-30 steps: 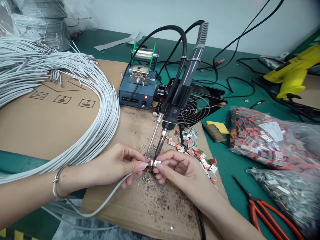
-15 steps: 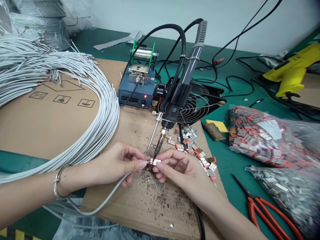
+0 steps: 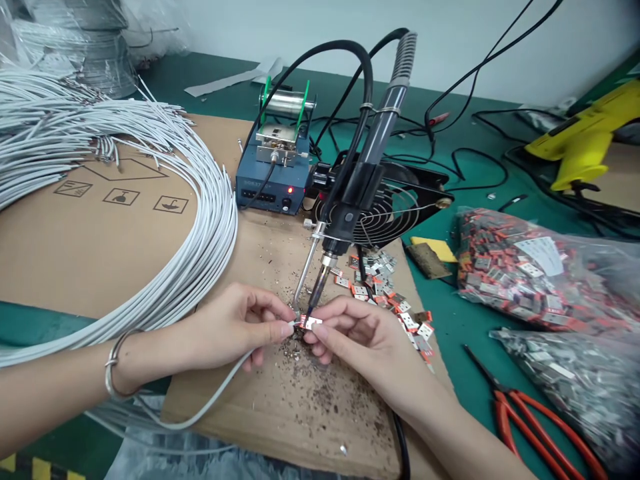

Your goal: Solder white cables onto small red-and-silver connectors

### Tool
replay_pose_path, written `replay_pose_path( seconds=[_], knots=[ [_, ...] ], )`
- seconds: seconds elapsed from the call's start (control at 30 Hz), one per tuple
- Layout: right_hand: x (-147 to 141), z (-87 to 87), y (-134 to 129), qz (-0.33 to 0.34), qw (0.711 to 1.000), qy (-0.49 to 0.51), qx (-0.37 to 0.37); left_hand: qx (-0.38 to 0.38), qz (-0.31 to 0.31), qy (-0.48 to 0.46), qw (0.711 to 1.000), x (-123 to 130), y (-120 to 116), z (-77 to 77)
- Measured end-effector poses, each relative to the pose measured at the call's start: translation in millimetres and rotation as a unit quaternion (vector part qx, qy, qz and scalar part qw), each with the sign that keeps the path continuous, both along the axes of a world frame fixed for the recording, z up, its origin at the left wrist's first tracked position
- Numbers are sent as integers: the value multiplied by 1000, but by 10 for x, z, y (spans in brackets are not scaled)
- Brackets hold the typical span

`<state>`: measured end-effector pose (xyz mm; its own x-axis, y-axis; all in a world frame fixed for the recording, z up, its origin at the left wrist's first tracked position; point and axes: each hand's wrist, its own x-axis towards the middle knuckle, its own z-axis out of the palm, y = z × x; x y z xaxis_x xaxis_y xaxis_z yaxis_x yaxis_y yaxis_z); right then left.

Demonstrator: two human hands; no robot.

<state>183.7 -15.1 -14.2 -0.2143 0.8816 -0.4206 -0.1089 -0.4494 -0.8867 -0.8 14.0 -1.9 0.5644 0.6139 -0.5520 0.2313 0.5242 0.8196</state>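
Between thumb and fingers, my left hand [image 3: 250, 323] pinches the end of a white cable [image 3: 220, 399], which loops down and away to the left. My right hand [image 3: 345, 333] is closed on a small silver USB connector [image 3: 313, 323] with an orange-red insert. Cable end and connector meet just under the tip of a soldering iron [image 3: 320, 277], clamped at a slant on a stand. A thin metal solder feed tube [image 3: 307, 270] runs beside the iron to the same spot. Fingers partly hide the joint, so I cannot tell whether the wires are attached.
A big coil of white cables [image 3: 215, 227] lies on cardboard at left. Behind stands a blue solder feeder [image 3: 273, 177] with a spool, beside a black fan [image 3: 395, 207]. Loose connectors [image 3: 380, 283], bagged connectors [image 3: 520, 273] and red-handled pliers [image 3: 520, 407] are on the right.
Both hands keep their grips at the iron tip, with hardly any movement. The whole view has shifted very slightly.
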Motion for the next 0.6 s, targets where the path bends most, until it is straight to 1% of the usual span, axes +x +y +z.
replay_pose_path(
  seconds=[0.13,0.3,0.47,0.6],
  knots=[
    [-3,15,2,-1,1000,1,1,5,-8,-8,1000,-7,4,3],
    [15,12,-1,5,1000,3,1,-3,-3,-8,1000,2,9,15],
    [11,9,-11,-4,1000,3,1,7,-6,1,1000,5,4,8],
    [10,8,-10,-1,1000,1,7,3,-5,-9,1000,3,0,3]
  ],
)
